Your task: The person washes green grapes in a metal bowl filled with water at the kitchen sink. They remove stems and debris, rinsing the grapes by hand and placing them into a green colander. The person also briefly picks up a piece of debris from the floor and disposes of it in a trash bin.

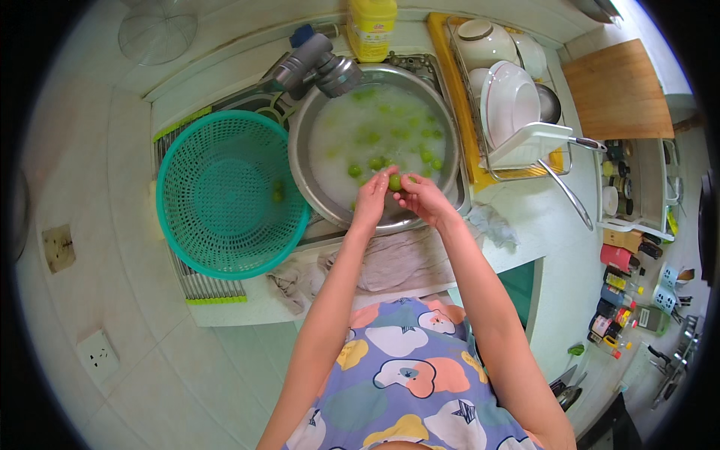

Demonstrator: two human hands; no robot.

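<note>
Between the fingertips of my left hand (372,198) and my right hand (424,199) is a round green fruit (395,182), perhaps a grape or small plum. Part of another green fruit shows at the right hand's fingers. Both hands are over the near side of a large steel basin (298,169) set in the sink. Cloudy whitish water (337,135) fills it, with several green fruits (376,163) floating or sunk in it. Left of the basin, a green plastic colander (225,191) holds a few green fruits (277,191) against its right inner side.
A grey faucet head (339,76) reaches over the basin's back left rim. Behind stands a yellow plastic container (372,31). At right, a wire dish rack (529,175) holds bowls and plates. Cloths (410,256) lie along the front edge; a roll-up rack (216,292) lies under the colander.
</note>
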